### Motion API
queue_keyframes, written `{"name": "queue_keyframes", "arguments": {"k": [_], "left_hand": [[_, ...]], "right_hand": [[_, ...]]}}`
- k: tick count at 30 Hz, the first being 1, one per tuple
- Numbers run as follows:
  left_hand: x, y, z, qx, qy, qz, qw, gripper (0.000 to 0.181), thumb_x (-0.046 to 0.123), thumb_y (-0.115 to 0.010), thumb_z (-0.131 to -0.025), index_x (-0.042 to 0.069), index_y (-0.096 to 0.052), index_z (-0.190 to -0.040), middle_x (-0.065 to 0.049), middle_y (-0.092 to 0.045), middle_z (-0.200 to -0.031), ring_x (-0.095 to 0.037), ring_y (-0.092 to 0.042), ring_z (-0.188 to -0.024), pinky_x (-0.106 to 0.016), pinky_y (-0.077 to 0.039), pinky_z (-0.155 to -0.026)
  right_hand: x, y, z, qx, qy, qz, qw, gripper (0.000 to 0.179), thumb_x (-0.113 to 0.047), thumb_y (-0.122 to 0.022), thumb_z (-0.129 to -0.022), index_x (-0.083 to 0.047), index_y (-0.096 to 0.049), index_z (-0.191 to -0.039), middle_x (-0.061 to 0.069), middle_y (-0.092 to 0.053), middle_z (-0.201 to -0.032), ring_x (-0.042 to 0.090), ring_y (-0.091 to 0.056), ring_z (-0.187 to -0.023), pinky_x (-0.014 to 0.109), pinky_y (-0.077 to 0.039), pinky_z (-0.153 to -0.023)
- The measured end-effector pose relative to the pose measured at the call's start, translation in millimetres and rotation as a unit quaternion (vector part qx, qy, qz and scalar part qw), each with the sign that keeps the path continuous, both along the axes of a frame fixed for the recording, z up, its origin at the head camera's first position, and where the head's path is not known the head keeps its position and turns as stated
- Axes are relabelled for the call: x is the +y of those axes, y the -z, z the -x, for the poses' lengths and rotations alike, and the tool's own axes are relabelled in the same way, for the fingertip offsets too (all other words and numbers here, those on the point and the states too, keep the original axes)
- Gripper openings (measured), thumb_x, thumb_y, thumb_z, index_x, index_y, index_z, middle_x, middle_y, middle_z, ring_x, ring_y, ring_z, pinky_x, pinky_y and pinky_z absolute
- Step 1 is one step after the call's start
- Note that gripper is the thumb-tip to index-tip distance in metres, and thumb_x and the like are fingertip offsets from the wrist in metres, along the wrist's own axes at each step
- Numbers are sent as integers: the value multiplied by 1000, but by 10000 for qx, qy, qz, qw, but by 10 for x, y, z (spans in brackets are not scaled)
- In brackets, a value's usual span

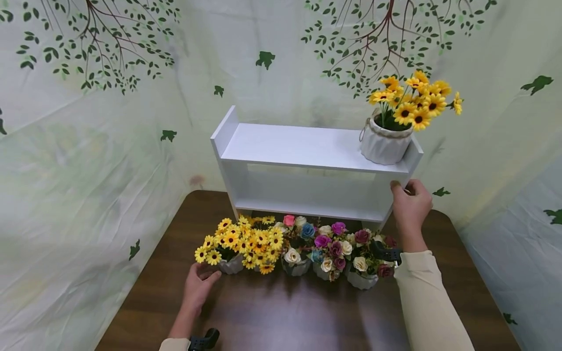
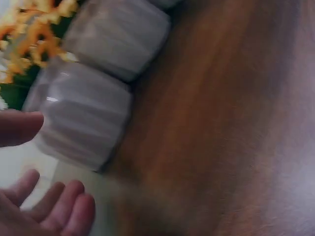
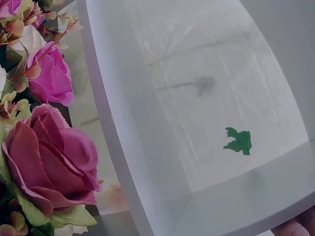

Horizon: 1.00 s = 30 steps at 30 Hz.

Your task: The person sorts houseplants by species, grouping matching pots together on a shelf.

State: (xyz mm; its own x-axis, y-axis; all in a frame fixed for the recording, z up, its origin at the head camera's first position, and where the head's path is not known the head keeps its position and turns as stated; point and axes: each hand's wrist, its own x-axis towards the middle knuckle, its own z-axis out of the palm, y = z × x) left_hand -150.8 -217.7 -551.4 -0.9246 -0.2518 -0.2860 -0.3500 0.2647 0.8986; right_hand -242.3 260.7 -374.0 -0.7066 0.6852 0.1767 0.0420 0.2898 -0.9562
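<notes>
My left hand [image 1: 198,287] is beside the leftmost grey-white pot [image 1: 231,264] of yellow daisy-like flowers. In the left wrist view its thumb [image 2: 22,129] is close to the ribbed pot [image 2: 91,110], with the loosely bent fingers [image 2: 64,209] apart from it. My right hand [image 1: 411,207] is at the right side panel of a white two-tier shelf [image 1: 290,145], its thumb and forefinger bent with a gap between them. Fingertips [image 3: 294,230] show near the panel's edge in the right wrist view; contact is unclear. A pot of yellow sunflowers [image 1: 386,142] stands on the top tier's right end.
Several potted artificial flowers line the table in front of the shelf, including mixed roses [image 1: 333,248] and dark red and cream roses [image 1: 362,265]. The shelf stands on a brown wooden table [image 1: 290,312]. Behind it hangs a leaf-printed cloth [image 1: 281,87].
</notes>
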Motion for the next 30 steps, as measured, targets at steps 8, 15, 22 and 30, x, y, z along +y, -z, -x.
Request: {"name": "queue_keyframes", "arguments": {"k": [8, 15, 22, 30], "left_hand": [[148, 131, 245, 906, 341, -43, 9953, 92, 14, -76, -85, 4, -14, -152, -25, -29, -154, -40, -32, -143, -58, -30, -117], [189, 200, 373, 976, 843, 141, 9916, 70, 19, -82, -81, 12, -44, -140, -12, -58, -133, -12, -57, -113, -25, -50, -93], [221, 197, 366, 885, 955, 164, 9913, 67, 19, -81, -82, 11, -47, -139, -14, -60, -131, -10, -57, -109, -22, -50, -87], [272, 194, 418, 854, 905, 564, 9906, 64, 21, -82, -81, 7, -50, -135, -17, -62, -129, -27, -58, -116, -31, -49, -90]], "right_hand": [[0, -14, 5, 20, -45, 28, 10000, 21, -28, -68, -90, -10, -69, -102, -3, -67, -99, 11, -67, -99, 40, -56, -94], [-25, 7, 5, 25, -82, -74, 9999, 24, -27, -68, -89, -8, -69, -103, -3, -67, -98, 10, -66, -98, 38, -57, -92], [-24, 9, 3, 79, -47, -168, 9998, 21, -26, -68, -88, -9, -69, -99, -12, -64, -89, 4, -65, -91, 26, -55, -81], [5, -3, -11, 114, -5, -136, 9998, 16, -25, -69, -88, -11, -68, -95, -18, -60, -84, 2, -65, -90, 21, -52, -77]]}}
